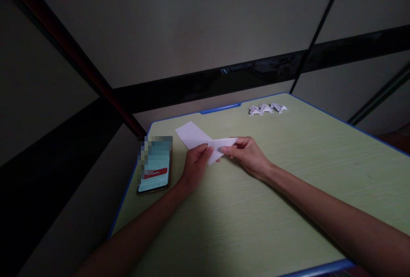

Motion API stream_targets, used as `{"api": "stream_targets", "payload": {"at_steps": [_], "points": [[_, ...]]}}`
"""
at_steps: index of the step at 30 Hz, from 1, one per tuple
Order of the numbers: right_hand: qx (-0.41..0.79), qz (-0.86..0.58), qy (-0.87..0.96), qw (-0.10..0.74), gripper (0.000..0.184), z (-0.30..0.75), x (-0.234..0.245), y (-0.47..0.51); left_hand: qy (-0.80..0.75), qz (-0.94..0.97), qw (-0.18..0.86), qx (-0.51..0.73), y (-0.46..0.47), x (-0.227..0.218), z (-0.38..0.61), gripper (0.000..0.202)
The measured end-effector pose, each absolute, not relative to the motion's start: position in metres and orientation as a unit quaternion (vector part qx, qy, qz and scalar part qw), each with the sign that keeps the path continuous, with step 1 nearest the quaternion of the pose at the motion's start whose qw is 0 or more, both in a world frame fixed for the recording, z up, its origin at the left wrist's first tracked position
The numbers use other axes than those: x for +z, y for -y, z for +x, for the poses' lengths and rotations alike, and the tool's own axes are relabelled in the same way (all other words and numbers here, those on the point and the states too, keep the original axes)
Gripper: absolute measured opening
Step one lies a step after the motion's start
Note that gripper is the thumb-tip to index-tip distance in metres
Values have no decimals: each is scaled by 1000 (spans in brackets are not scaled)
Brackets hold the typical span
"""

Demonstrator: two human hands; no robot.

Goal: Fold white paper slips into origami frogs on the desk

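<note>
Between my two hands is a folded piece of white paper, its right part shaped like a triangle. My left hand pinches its lower left edge, thumb on top. From the right, my right hand grips the triangle's right corner between thumb and fingers. Behind my left hand a flat white paper strip reaches up and left; whether it is part of the held paper or a separate sheet beneath, I cannot tell. Some fingertips are hidden under the paper.
A phone with a lit, partly blurred screen lies left of my left hand. Several small folded white paper figures stand in a row at the far right. The pale green table has a blue rim and stands against a panelled wall.
</note>
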State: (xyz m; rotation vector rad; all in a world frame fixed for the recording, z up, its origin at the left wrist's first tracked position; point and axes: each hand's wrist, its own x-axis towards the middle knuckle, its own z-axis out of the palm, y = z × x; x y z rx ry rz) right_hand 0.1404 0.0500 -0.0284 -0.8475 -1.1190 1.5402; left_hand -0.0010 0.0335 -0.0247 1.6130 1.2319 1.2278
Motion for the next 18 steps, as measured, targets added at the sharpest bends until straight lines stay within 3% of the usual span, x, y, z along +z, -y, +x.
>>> {"api": "stream_targets", "payload": {"at_steps": [9, 18], "points": [[664, -341, 407, 526, 14, 140, -23, -49, -468, 638, 389, 472, -34, -24, 0, 32], [632, -373, 475, 486, 18, 144, -26, -52, -481, 580, 465, 464, -35, -25, 2, 24]]}}
